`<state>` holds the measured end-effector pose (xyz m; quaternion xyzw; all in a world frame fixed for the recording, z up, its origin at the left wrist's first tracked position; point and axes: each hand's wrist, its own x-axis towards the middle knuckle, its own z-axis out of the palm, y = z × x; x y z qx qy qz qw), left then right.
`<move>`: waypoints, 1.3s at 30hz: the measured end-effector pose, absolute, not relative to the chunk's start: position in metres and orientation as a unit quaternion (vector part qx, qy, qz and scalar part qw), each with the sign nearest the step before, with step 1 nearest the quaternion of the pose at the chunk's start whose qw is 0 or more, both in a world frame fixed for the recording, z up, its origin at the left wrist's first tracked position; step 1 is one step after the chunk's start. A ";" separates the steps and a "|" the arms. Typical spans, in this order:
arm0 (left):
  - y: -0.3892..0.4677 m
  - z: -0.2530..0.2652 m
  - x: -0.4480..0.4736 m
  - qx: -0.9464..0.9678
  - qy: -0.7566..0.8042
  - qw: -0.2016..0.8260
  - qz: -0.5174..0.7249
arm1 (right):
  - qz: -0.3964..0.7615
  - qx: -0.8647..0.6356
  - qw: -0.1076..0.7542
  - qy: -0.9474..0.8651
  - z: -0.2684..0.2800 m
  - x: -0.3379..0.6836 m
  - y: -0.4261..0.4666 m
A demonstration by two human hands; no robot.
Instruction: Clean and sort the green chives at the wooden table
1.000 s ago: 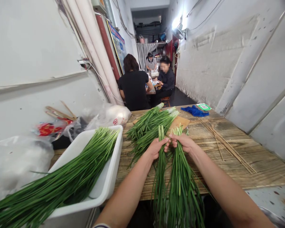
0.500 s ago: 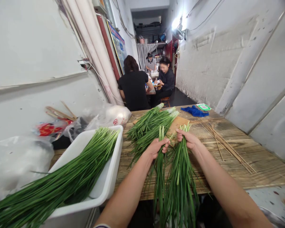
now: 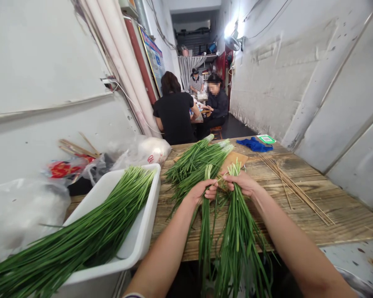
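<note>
My left hand (image 3: 205, 190) is closed around a thin bunch of garlic chives (image 3: 206, 231), pale stem ends up and green leaves hanging over the table's near edge. Beside it, my right hand (image 3: 240, 183) grips a thicker bunch of garlic chives (image 3: 236, 240), also stem ends up. The fingertips of both hands almost meet at a thin pale stem between them. Just beyond the hands, tied bundles of chives (image 3: 199, 159) lie on the wooden table (image 3: 286, 223), with light wrapping near their stem ends. A brown board (image 3: 236, 160) shows partly under them.
At left a white plastic tub (image 3: 143, 236) holds a big heap of chives (image 3: 102, 223). Plastic bags (image 3: 149, 149) sit behind it. Thin wooden sticks (image 3: 295, 188), a blue cloth (image 3: 255, 144) and a green-edged code card (image 3: 266, 139) lie at right. Several people sit or stand farther back.
My right hand has moved left, with its bunch, close to my left hand. My left hand has shifted slightly left. The leaves of the right bunch have spread wider.
</note>
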<state>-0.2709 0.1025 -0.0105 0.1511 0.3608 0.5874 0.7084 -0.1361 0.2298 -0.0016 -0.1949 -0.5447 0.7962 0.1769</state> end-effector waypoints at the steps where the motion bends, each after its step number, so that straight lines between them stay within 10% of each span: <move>1: 0.102 -0.009 -0.272 0.139 0.345 0.717 0.589 | 0.797 -0.195 0.180 -0.542 -0.001 -0.136 0.230; 39: 0.103 -0.015 -0.264 0.242 0.436 0.626 0.600 | 0.849 -0.216 0.222 -0.428 -0.005 -0.136 0.251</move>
